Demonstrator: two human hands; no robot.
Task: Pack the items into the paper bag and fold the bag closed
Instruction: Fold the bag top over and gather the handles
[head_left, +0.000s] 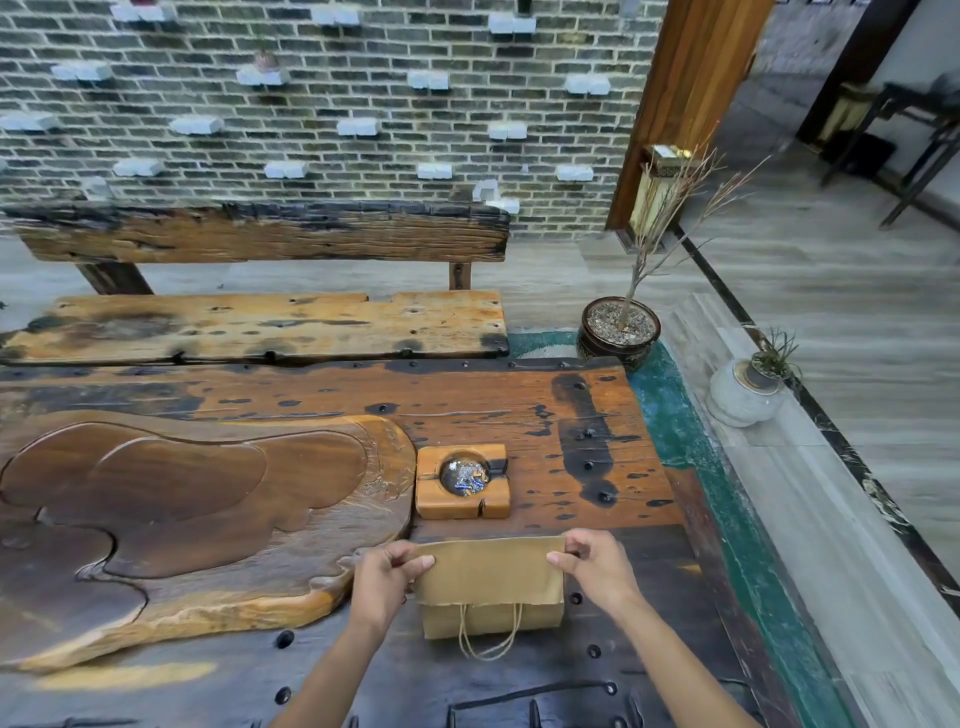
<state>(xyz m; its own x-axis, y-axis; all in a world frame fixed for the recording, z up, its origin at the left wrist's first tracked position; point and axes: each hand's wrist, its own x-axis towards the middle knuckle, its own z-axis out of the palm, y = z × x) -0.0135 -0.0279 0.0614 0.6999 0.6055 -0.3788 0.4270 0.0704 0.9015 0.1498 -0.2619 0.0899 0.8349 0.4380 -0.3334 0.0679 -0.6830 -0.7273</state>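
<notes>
A brown paper bag (491, 577) lies on the dark wooden table (587, 441) near its front edge. Its top part is folded over toward me, and a twine handle (488, 642) hangs out below the flap. My left hand (387, 577) pinches the fold's left corner between thumb and fingers. My right hand (592, 564) pinches the right corner the same way. Whatever is inside the bag is hidden.
A square wooden ashtray (462, 480) with a metal bowl stands just beyond the bag. A large carved wooden tea tray (182, 509) fills the table's left. A bench (260, 322) runs behind the table. Two potted plants (618, 332) stand to the right, past the table's edge.
</notes>
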